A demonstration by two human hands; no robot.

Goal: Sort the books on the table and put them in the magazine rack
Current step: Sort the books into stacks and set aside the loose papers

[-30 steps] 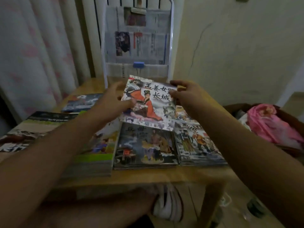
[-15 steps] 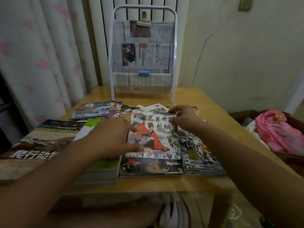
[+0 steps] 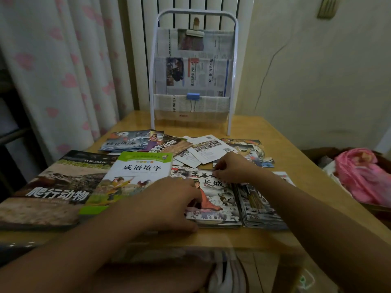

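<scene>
We have the picture book (image 3: 213,195) flat on a stack at the table's (image 3: 281,140) near edge, long axis toward the rack (image 3: 193,66), left hand (image 3: 175,199) gripping its left edge, right hand (image 3: 232,168) pinching its top and nearer the rack.

2 bare forearms, left hand (image 3: 173,199), right hand (image 3: 233,168), no sleeves

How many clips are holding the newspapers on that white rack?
2. A wooden-handled clip grips the top newspaper, and a blue binder clip pinches the lowest one on the rack. Others could be hidden behind the papers.
</scene>
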